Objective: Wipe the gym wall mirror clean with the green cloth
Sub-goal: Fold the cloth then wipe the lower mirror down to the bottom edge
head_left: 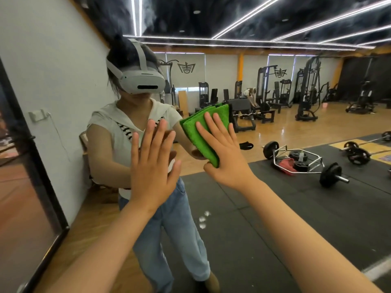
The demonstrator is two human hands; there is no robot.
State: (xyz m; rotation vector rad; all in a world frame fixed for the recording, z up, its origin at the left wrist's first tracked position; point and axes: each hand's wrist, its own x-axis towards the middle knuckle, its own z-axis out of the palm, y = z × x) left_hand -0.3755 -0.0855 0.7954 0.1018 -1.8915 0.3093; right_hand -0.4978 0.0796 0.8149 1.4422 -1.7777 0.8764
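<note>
The wall mirror [275, 208] is filling nearly the whole view, with its black frame [42, 176] running down the left edge beside a white wall. The glass is reflecting a gym floor of wood and black matting, with a row of weight machines [306, 92] standing along the far wall, a hex bar [300, 161] loaded with plates lying on the matting, and a barbell [359, 153] lying further right. The reflected person [148, 208] is standing close to the glass, wearing a white headset [139, 81]. Both bare forearms are reaching up and forward to the mirror. The left hand [153, 166] is lying flat against the glass, fingers straight and spread wide, holding nothing. The right hand [226, 153] is pressing the folded green cloth [198, 132] against the glass with straight, slightly spread fingers, the thumb lying at the cloth's lower corner. The cloth is sitting just right of the left hand, tilted, at about chest height of the reflection. A few small white smudges [203, 218] are showing on the glass below the hands.
</note>
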